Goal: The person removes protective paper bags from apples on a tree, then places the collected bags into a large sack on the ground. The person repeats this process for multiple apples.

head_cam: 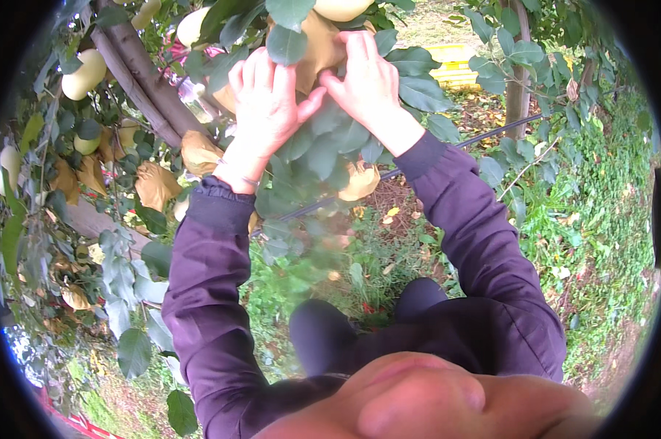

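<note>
A brown paper fruit bag (315, 52) hangs among the leaves at the top centre, between my two hands. My right hand (370, 82) has its thumb and fingers on the bag's right edge, pinching the paper. On the bag's other side is my left hand (267, 96), back up, its thumb pointing towards the bag's lower end. Leaves lie close against its fingertips, and its exact contact with the paper is unclear. Just above the bag sits a pale yellow-green fruit (342, 7), apparently an apple, cut off by the frame's top.
Bare pale apples (83, 75) and more paper-bagged fruit (156, 185) hang at left beside a thick branch (144, 71). A dark hose (468, 141) crosses behind my forearms. A yellow crate (452, 66) stands beyond. Another trunk (518, 93) rises at right.
</note>
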`<state>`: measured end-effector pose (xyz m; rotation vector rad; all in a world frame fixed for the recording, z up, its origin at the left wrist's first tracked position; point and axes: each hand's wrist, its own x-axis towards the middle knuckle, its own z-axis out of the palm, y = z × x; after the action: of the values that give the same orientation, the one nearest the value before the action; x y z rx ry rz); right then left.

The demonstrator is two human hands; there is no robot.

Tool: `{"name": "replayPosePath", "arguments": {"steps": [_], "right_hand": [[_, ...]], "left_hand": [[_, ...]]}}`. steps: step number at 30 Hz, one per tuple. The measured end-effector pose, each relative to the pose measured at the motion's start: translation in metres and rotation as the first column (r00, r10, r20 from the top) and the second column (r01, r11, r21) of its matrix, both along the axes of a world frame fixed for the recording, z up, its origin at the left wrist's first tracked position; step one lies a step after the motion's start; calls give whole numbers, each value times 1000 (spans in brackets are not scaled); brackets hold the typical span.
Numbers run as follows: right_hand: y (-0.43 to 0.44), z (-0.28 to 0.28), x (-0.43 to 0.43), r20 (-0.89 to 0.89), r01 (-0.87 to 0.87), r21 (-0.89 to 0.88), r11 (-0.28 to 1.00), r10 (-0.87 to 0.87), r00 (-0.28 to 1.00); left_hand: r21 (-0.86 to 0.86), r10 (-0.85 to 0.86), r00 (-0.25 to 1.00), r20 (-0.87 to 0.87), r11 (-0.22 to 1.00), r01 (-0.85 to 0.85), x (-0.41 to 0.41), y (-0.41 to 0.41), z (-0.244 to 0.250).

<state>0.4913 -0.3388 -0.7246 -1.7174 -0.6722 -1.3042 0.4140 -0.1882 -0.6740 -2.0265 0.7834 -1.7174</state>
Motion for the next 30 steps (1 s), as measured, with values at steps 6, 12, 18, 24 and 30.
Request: {"name": "replayPosePath", "arguments": {"steps": [6,12,18,24,30], "right_hand": [[21,0,13,247,-185,179,966,138,959],[15,6,12,291,-282,161,946,228,929],[14,15,4,224,-328,269,906,272,936],[-6,15,10,-54,-407,504,762,498,865],[2,22,-5,-193,-414,404,816,518,833]], "left_hand": [[6,137,989,56,990,-137,9,-6,12],[91,107,994,32,990,-109,3,-16,29],[31,125,984,-123,992,-122,3,-21,33],[-15,-8,990,-141,1000,6,-10,-7,30],[-11,-19,986,-168,1000,18,-12,0,30]]}}
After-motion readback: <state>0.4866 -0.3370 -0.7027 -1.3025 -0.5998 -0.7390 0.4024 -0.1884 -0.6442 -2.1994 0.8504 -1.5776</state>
